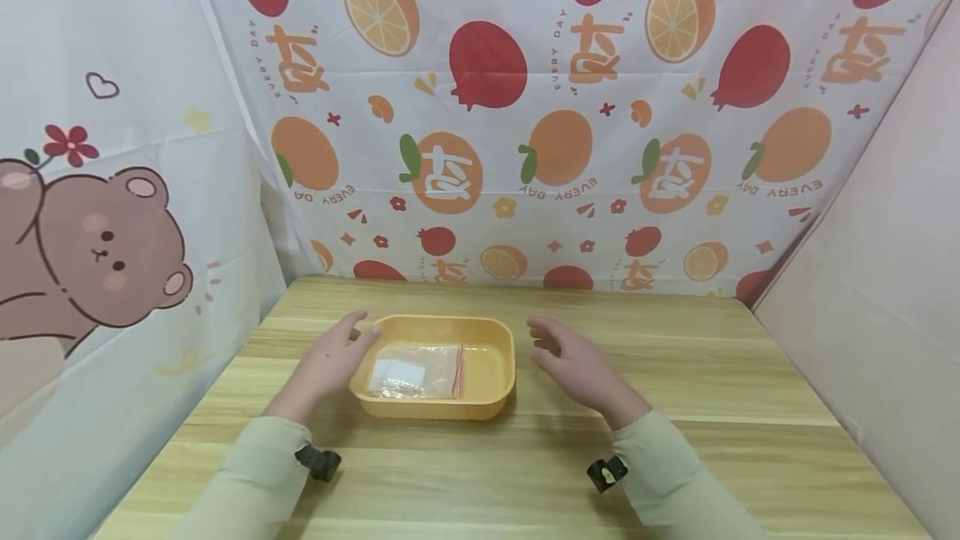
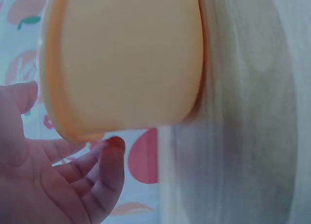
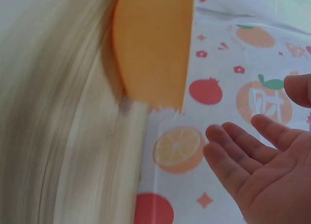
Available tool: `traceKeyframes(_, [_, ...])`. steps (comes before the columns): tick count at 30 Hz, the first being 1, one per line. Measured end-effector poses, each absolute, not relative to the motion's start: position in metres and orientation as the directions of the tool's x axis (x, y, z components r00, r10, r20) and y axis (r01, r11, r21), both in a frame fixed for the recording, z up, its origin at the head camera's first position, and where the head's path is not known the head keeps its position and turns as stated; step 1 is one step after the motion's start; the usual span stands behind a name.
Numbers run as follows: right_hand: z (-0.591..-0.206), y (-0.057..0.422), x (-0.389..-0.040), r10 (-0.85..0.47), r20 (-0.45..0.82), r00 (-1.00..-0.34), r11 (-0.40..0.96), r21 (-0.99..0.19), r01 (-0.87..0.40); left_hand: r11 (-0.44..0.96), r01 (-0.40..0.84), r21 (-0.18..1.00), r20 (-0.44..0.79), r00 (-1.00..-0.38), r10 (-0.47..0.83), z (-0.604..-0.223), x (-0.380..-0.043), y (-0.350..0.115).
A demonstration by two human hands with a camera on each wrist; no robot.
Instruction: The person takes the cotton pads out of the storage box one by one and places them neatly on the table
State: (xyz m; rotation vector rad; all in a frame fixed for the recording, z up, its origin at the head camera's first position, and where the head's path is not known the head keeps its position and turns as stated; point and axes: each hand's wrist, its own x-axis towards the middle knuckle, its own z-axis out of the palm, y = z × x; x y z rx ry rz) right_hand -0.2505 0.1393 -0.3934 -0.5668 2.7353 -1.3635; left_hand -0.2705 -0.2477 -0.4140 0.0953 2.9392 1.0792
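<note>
1. Two bare hands are at the two sides of a yellow tray (image 1: 487, 367); the fingers of the left hand (image 1: 330, 363) are loose and slightly bent, and the thumb is spread away from them.
2. This left hand is at the left end of the tray and grasps nothing; whether a fingertip touches the rim, I cannot tell.
3. The right hand (image 1: 573, 363) is apart from the tray's right end, with its fingers relaxed, released and holding nothing.
4. The tray stands on the wooden table (image 1: 480, 482), between the hands.
5. Inside it, toward the left, lies a clear plastic bag (image 1: 439, 363) with a red strip (image 1: 458, 373) at its right edge.
6. A white piece (image 1: 402, 374) shows in the bag; glare makes the other contents hard to make out.
7. Both wrist views cut off the tray and do not show its inside.
</note>
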Motion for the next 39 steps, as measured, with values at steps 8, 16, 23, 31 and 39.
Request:
traceKeyframes(8, [-0.389,0.111,-0.258,-0.436,0.004,-0.900,0.290,-0.946,-0.145,0.663,-0.051,0.747,-0.106,-0.994,0.042,-0.430,-0.282,-0.262])
traceKeyframes(16, [-0.393,0.073,-0.271,-0.484,-0.113,-0.868,0.243,-0.970,-0.009,0.533,-0.030,0.846,-0.096,-0.991,0.097,-0.440,-0.282,-0.271])
traceKeyframes(23, [-0.405,0.040,-0.278,-0.462,-0.166,-0.871,0.264,-0.963,0.043,0.364,-0.040,0.931,-0.101,-0.984,0.149,-0.446,-0.283,-0.274])
traceKeyframes(31, [-0.414,0.024,-0.283,-0.414,-0.199,-0.888,0.302,-0.951,0.072,0.319,-0.056,0.946,-0.109,-0.983,0.150,-0.447,-0.283,-0.275])
traceKeyframes(39, [-0.417,0.020,-0.285,-0.376,-0.190,-0.907,0.271,-0.959,0.088,0.315,-0.051,0.948,-0.103,-0.984,0.148,-0.448,-0.283,-0.274])
